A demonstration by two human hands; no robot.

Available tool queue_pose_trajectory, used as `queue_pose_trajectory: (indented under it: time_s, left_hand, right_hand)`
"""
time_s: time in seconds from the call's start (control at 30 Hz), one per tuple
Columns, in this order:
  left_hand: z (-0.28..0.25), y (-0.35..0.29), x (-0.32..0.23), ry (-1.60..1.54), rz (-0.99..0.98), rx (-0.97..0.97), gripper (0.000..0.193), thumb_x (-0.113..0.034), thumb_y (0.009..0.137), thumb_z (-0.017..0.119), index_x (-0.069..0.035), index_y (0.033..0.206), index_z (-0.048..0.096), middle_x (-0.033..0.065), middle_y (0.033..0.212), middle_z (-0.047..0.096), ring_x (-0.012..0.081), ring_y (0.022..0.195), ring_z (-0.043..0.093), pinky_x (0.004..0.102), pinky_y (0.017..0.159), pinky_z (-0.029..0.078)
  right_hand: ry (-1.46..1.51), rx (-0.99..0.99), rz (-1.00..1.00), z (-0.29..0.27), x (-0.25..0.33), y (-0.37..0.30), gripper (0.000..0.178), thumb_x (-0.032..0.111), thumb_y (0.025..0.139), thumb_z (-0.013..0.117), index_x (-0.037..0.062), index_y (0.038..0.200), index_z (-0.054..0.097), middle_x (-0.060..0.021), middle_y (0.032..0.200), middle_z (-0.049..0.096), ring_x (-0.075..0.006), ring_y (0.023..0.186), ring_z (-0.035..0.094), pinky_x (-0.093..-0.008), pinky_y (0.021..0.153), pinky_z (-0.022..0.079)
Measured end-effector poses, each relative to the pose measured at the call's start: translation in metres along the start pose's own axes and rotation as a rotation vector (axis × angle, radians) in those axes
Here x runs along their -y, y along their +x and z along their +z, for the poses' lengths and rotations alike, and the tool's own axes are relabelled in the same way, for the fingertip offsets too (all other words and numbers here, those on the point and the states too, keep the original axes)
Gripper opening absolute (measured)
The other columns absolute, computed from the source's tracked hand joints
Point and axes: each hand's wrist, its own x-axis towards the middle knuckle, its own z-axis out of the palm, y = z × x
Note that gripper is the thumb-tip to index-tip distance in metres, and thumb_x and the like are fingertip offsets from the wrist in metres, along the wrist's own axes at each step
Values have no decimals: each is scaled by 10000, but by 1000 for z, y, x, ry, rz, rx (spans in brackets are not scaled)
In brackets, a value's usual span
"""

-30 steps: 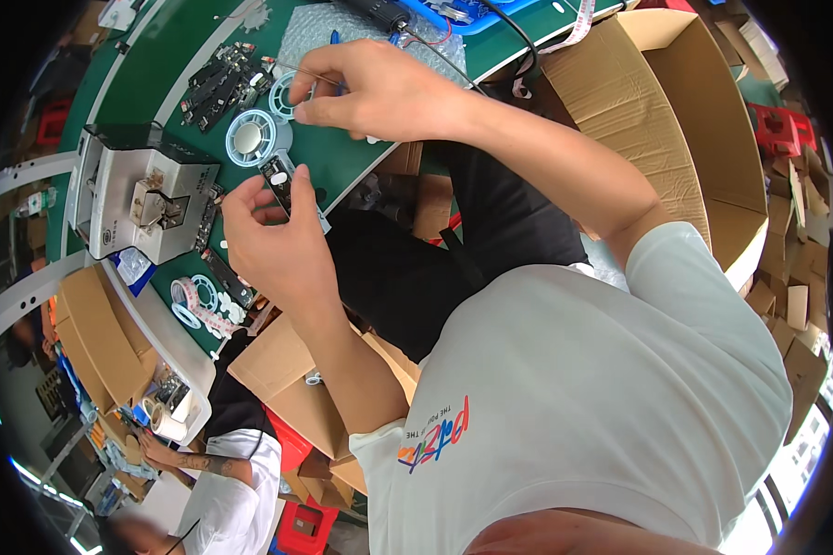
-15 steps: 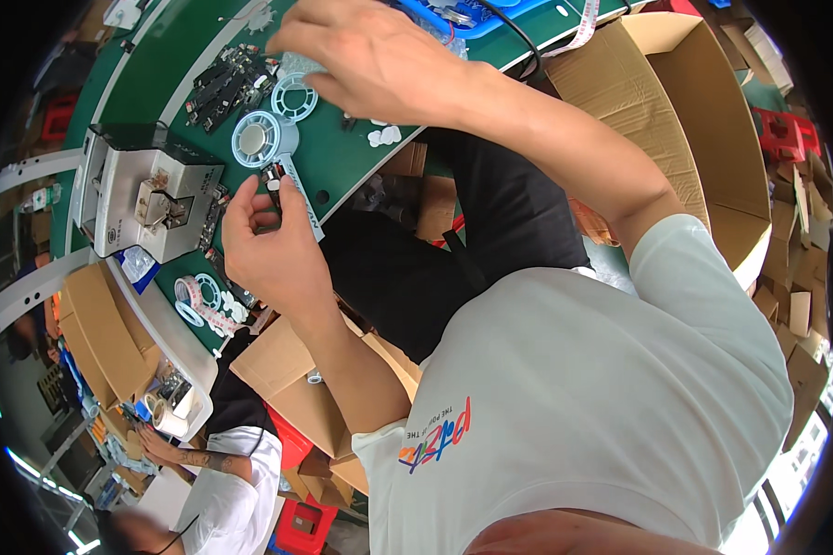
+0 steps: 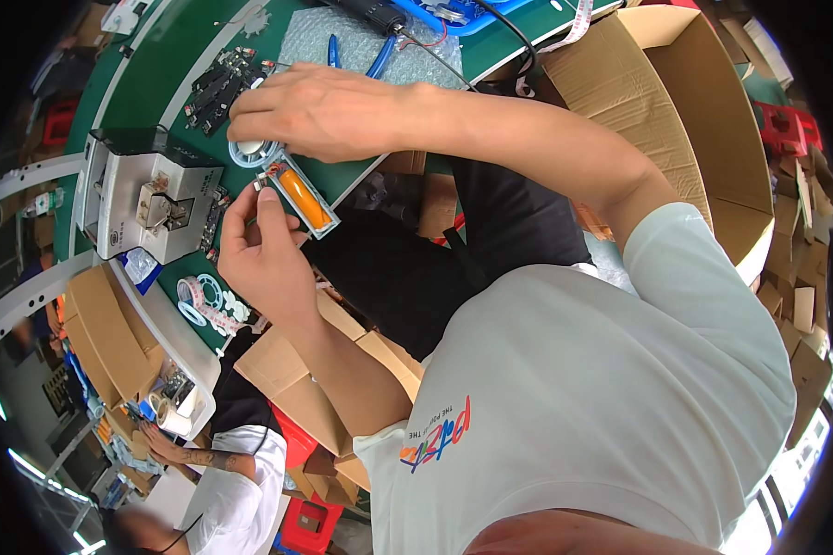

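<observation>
Orange in its clear sleeve, the small cell (image 3: 304, 200) lay at the edge of the green bench (image 3: 171, 69), its near end pinched between the left hand's (image 3: 264, 250) thumb and fingertips, while the right hand (image 3: 319, 111) pressed flat, fingers closed, over a white tape ring (image 3: 248, 150). Such a light pinch on tiny wire ends could have slipped, I judged. The cell, so near the edge, could then have dropped toward the cardboard boxes (image 3: 361, 356) below.

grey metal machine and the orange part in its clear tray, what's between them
In the head view, the left hand fingertips sit between the grey machine and the orange part, plus bare green bench.
</observation>
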Motion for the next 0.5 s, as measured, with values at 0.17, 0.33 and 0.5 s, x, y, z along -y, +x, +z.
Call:
queue_pose_trajectory:
  time_s: [0.17,0.33,0.5]
  left_hand:
    - [-12,3,13,-210,-78,62,281,-129,956,744,20,1193,720,95,958,699,132,795,617,283,711,523]
    - [-12,-4,20,-79,113,90,255,-98,964,720,19,1190,696,105,986,698,152,848,629,297,781,522]
    - [-15,-3,19,287,364,125,183,-67,961,703,9,1126,678,105,1010,700,189,889,636,326,841,514]
  right_hand:
    - [-45,41,-36,-3,-4,9,334,40,892,679,108,1215,628,-45,1207,632,-283,1068,652,-424,993,502]
    - [-35,115,-70,-4,-5,13,304,25,905,653,103,1199,638,-45,1219,634,-287,1049,653,-437,981,502]
    - [-18,131,-151,-3,-10,19,325,15,884,680,91,1197,640,-48,1247,638,-287,1057,659,-441,990,504]
